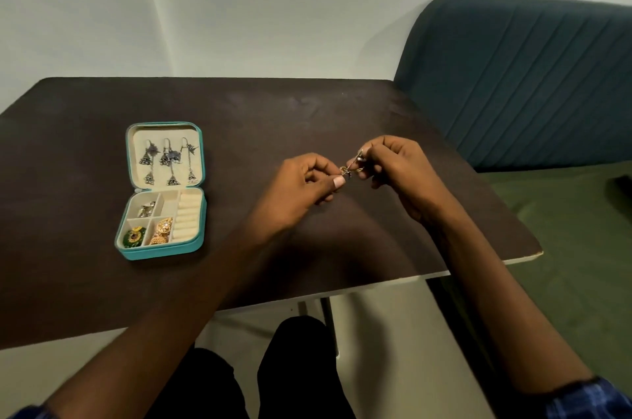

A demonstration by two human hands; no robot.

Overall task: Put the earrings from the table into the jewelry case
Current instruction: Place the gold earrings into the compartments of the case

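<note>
Above the middle of the dark tabletop (260,117), the left hand (304,182) and right hand (393,172) meet, each pinched closed on one small gold earring (350,167) held between thumb and fingertips, clear of the surface. Both forearms reach in from the near edge, wrists slightly raised. Toward the left edge lies the open teal jewelry case (200,213): silver drop earrings (167,160) hang in its lid, and gold and green pieces fill its tray compartments.

Gold earring (352,167) held above table; teal jewelry case (163,191) lies open, partly filled.
</note>
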